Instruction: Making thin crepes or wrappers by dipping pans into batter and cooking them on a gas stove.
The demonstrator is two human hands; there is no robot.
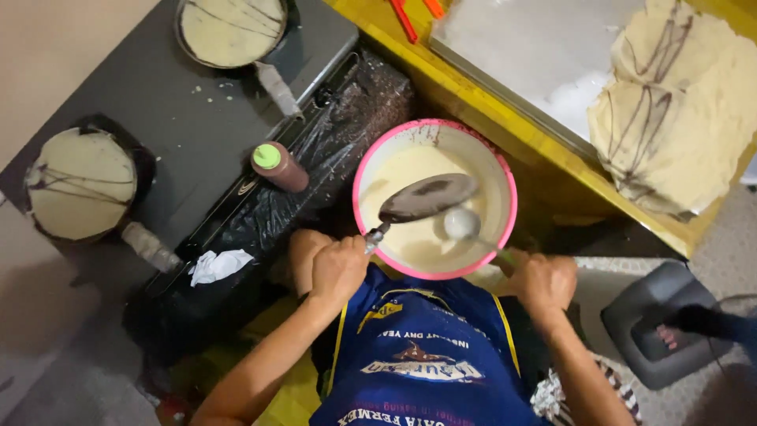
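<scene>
While the pink-rimmed round bowl of pale batter [505,170] sits below | left hand [337,268] grips dark oval spatula [428,196] | right hand [544,282] clenches round metal ladle [462,224]

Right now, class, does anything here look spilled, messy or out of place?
Yes. Pale batter crumbs speckle the dark stove top between the two pans, and a crumpled white tissue lies on the black plastic sheet beside the left hand. The pink bowl looks tidy.
</scene>
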